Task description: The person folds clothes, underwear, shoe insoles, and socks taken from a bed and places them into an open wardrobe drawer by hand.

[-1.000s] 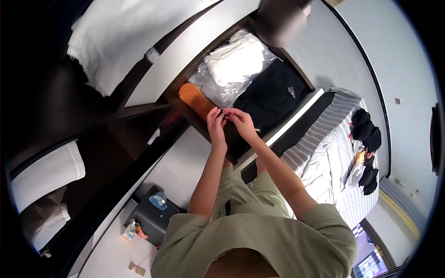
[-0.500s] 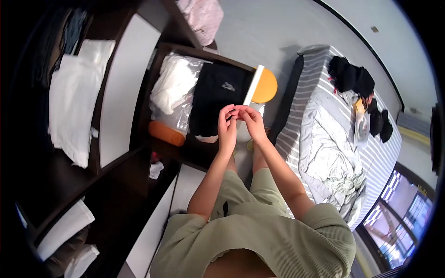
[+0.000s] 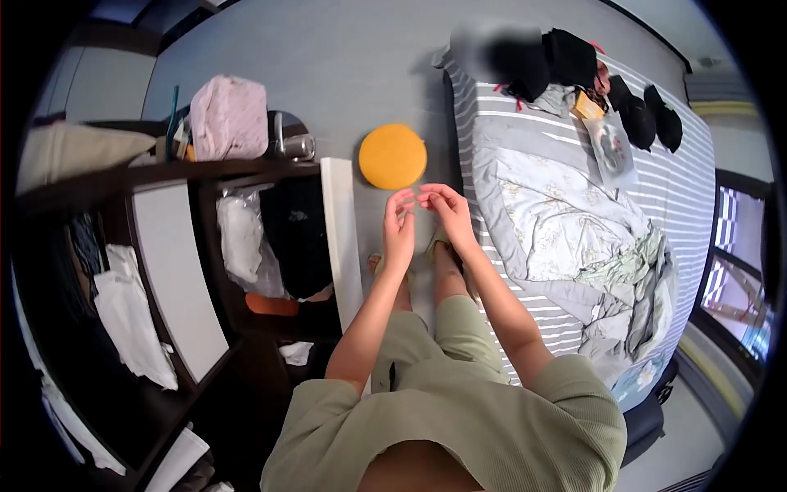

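My left hand (image 3: 399,225) is raised in front of my body with its fingers loosely curved and apart, and no object shows in it. Close beside it on the right, my right hand (image 3: 448,211) has bent fingers pointing towards the left one, also with nothing visible in it. A round yellow stool (image 3: 393,156) stands on the floor just beyond my fingertips. To the left is an open drawer (image 3: 342,238) with a black garment (image 3: 297,238), white clothing in clear plastic (image 3: 241,242) and an orange item (image 3: 271,305) inside.
A bed with a striped sheet (image 3: 492,102) and a crumpled quilt (image 3: 557,221) lies on the right, with black caps (image 3: 570,57) and a clear bag (image 3: 611,152) on it. At left, a wardrobe holds white trousers (image 3: 131,316); a pink bag (image 3: 229,117) rests on a surface behind the drawer.
The view has swung right, so the drawer now appears further left and the bed and whole yellow stool show. My hands stay raised together, with a small gap between their fingertips.
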Tool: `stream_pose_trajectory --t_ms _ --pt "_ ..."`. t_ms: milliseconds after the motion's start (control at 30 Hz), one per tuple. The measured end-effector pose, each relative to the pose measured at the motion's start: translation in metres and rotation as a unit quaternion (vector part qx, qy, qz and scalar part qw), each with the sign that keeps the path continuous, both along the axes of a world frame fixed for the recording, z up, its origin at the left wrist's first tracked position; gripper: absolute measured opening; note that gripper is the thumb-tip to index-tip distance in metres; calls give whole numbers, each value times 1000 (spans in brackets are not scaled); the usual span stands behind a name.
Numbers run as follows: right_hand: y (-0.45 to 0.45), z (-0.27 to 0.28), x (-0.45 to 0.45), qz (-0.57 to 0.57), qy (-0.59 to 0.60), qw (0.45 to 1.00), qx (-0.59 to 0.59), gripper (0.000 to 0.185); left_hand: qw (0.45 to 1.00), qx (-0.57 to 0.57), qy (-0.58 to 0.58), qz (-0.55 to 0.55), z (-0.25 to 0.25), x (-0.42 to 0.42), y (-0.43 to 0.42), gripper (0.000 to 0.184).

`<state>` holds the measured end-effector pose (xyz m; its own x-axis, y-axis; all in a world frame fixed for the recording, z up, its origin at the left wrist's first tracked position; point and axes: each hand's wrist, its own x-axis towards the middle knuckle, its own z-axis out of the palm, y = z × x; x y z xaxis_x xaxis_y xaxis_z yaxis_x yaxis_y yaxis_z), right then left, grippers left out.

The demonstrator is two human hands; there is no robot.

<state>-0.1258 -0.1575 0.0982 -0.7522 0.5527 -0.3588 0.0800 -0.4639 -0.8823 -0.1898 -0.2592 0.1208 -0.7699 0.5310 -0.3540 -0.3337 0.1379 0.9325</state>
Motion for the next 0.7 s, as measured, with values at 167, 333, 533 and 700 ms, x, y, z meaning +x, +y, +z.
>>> stream_pose_trajectory --t_ms 167,333,533,700 --pt "54 -2 30 -57 3 998 -15 23 998 -14 29 -56 -15 19 56 33" --pt "109 -17 62 -96 0 995 -19 23 992 -22 8 -125 -23 42 114 31" --pt "164 -30 98 -156 -2 986 -59 23 982 -23 0 -187 -44 78 178 28" --pt "200 -59 129 -171 -13 984 -54 24 973 -57 7 -222 -68 101 220 25"
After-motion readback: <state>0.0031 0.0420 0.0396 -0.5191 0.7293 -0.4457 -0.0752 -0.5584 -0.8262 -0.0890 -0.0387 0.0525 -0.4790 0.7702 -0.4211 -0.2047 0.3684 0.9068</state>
